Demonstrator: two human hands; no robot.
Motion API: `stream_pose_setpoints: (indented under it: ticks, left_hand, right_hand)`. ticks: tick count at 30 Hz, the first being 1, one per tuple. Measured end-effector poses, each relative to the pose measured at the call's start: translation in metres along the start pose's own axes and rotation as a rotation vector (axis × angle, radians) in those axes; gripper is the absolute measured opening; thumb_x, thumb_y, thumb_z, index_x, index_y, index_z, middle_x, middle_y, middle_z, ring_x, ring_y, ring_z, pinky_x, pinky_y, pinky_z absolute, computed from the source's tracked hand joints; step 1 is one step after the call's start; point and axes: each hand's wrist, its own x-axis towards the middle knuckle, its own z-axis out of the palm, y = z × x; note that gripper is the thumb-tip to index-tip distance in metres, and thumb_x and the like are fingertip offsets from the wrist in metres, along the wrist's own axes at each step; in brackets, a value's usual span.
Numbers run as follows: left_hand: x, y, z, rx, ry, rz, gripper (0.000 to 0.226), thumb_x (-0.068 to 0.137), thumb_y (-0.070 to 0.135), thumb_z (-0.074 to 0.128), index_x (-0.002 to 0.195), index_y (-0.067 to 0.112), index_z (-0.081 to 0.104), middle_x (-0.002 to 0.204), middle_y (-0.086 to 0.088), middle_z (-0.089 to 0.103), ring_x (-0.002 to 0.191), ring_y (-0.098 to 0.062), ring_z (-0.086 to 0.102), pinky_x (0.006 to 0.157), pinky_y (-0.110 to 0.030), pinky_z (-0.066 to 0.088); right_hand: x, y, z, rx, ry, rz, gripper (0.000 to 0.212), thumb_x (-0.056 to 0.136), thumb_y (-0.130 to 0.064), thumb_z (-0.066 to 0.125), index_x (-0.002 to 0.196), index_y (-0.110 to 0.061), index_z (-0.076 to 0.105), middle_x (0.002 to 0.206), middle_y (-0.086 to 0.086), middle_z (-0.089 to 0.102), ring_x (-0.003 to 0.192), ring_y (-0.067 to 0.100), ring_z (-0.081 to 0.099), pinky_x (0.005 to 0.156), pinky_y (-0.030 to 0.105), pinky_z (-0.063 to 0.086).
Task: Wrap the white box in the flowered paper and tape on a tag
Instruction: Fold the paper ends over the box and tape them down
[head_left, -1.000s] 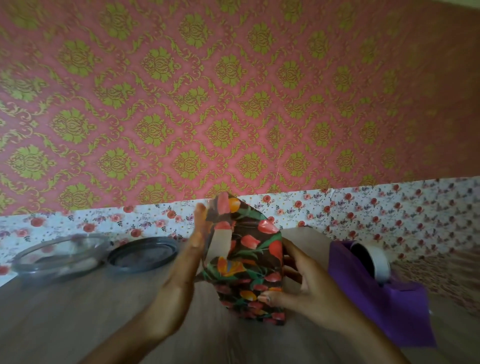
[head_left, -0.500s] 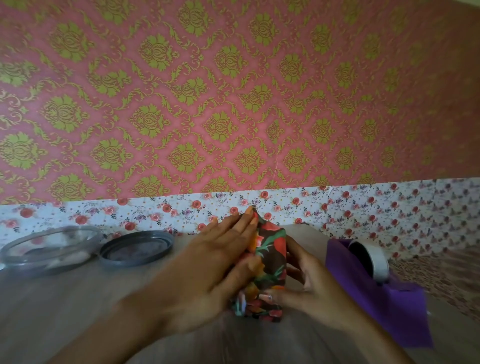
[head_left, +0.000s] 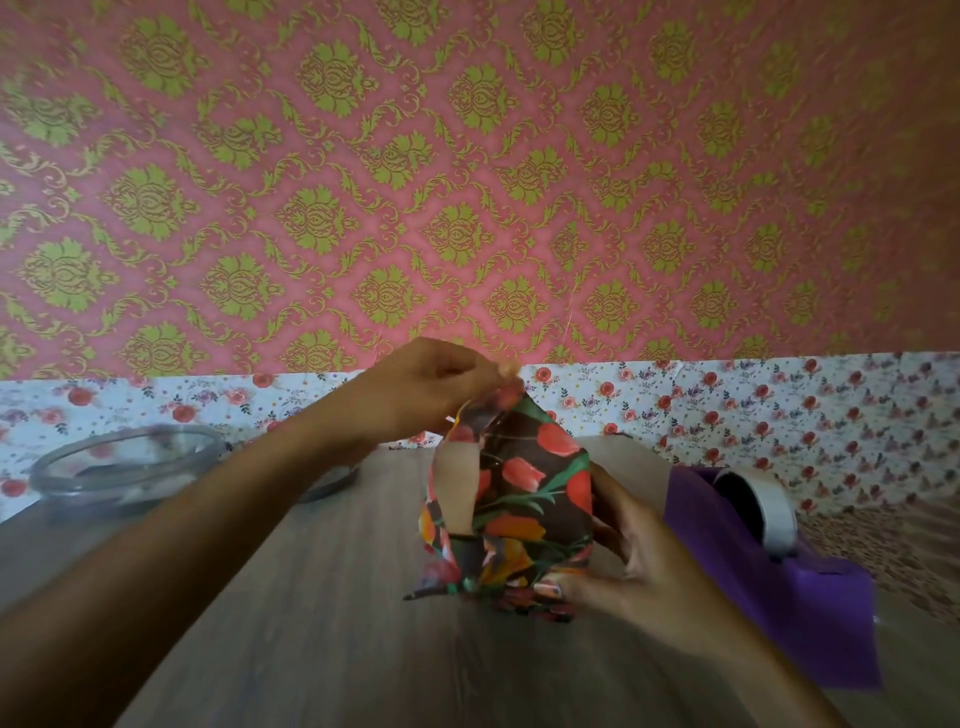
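The box stands upright on the wooden table, covered in dark flowered paper (head_left: 524, 499) with red and orange tulips; none of the white box shows. My left hand (head_left: 426, 389) pinches the pointed top flap of the paper and holds it up. A pale strip of the paper's underside (head_left: 457, 493) shows on the left face. My right hand (head_left: 623, 566) grips the package from the right, thumb at its lower front corner. I see no tag.
A purple tape dispenser (head_left: 789, 587) with a white roll (head_left: 769, 509) stands right of the package. A clear glass bowl (head_left: 124, 467) and a dark round lid (head_left: 332, 480) lie at the left rear. Patterned walls close the back and right.
My left hand was pressing flat on the package's top half a second ago; now it has lifted and pulls the pointed flap upward. The right hand has stayed on the package.
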Motion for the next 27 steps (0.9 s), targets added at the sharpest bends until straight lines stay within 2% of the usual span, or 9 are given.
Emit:
stream_pose_setpoints:
  ticks: [5,10,13,15,17,19,21,24,27]
  left_hand:
    - [0.012,0.004,-0.001,0.037,-0.108,0.093,0.030,0.060,0.042,0.065,0.076,0.017,0.063,0.062,-0.006,0.065,0.055,-0.011,0.056,0.055,-0.019,0.045]
    - [0.024,-0.010,0.020,0.248,0.063,0.176,0.022,0.087,0.030,0.058,0.069,0.017,0.053,0.044,0.009,0.039,0.037,-0.002,0.035,0.042,-0.013,0.025]
    - [0.027,-0.015,0.031,0.295,0.170,0.210,0.025,0.092,0.030,0.051,0.071,0.016,0.050,0.046,0.009,0.036,0.036,-0.001,0.037,0.041,-0.013,0.027]
    - [0.028,-0.015,0.031,0.204,0.300,0.187,0.029,0.098,0.033,0.038,0.079,0.018,0.053,0.055,0.009,0.047,0.047,0.002,0.045,0.052,-0.018,0.038]
    - [0.024,-0.013,0.023,-0.018,0.426,0.185,0.038,0.101,0.039,0.022,0.089,0.020,0.054,0.070,0.004,0.057,0.063,-0.006,0.055,0.060,-0.023,0.044]
    - [0.012,-0.019,0.012,-0.092,0.598,0.331,0.034,0.099,0.036,0.023,0.087,0.025,0.053,0.079,0.003,0.060,0.074,-0.011,0.059,0.065,-0.024,0.048]
    - [-0.011,-0.032,0.007,0.037,0.671,0.521,0.030,0.099,0.028,0.027,0.089,0.024,0.055,0.087,0.001,0.062,0.084,-0.012,0.060,0.072,-0.025,0.048]
    - [-0.046,-0.058,0.015,0.199,0.487,0.634,0.035,0.100,0.030,0.033,0.107,0.012,0.062,0.108,0.006,0.066,0.106,-0.010,0.061,0.088,-0.021,0.045]
    - [-0.057,-0.072,0.029,0.163,0.231,0.596,0.039,0.099,0.034,0.037,0.130,0.014,0.050,0.140,0.012,0.048,0.132,-0.017,0.044,0.109,-0.027,0.034]
  right_hand:
    - [0.000,-0.002,0.000,0.018,-0.012,0.005,0.071,0.063,-0.027,0.077,0.126,-0.034,0.045,0.125,-0.017,0.059,0.119,0.005,0.054,0.100,0.021,0.042]
    - [0.002,-0.002,-0.002,0.024,-0.024,0.012,0.074,0.065,-0.030,0.079,0.129,-0.025,0.044,0.124,-0.013,0.060,0.119,0.007,0.054,0.100,0.024,0.043]
    - [0.004,0.000,-0.004,0.026,-0.029,0.026,0.071,0.066,-0.023,0.079,0.129,-0.024,0.045,0.123,-0.015,0.060,0.118,0.004,0.054,0.097,0.019,0.042]
    - [0.003,0.001,-0.003,0.021,-0.026,0.024,0.072,0.065,-0.026,0.079,0.128,-0.025,0.045,0.124,-0.013,0.060,0.118,0.006,0.055,0.099,0.022,0.043]
    - [0.002,0.001,-0.003,0.028,-0.015,0.018,0.072,0.064,-0.029,0.078,0.127,-0.025,0.046,0.123,-0.011,0.061,0.118,0.007,0.055,0.100,0.024,0.043]
    - [0.002,0.002,-0.004,0.038,-0.019,0.018,0.069,0.064,-0.028,0.078,0.126,-0.026,0.047,0.122,-0.011,0.061,0.117,0.007,0.055,0.099,0.023,0.043]
    - [0.004,0.002,-0.005,0.051,-0.026,0.023,0.067,0.065,-0.026,0.077,0.125,-0.026,0.048,0.121,-0.010,0.062,0.117,0.007,0.055,0.099,0.023,0.043]
    - [0.005,0.002,-0.005,0.056,-0.031,0.020,0.068,0.067,-0.021,0.077,0.127,-0.022,0.047,0.121,-0.006,0.062,0.118,0.010,0.055,0.101,0.027,0.043]
    - [0.005,0.002,-0.005,0.064,-0.033,0.013,0.070,0.064,-0.028,0.080,0.126,-0.021,0.048,0.120,-0.007,0.063,0.116,0.011,0.057,0.101,0.028,0.043]
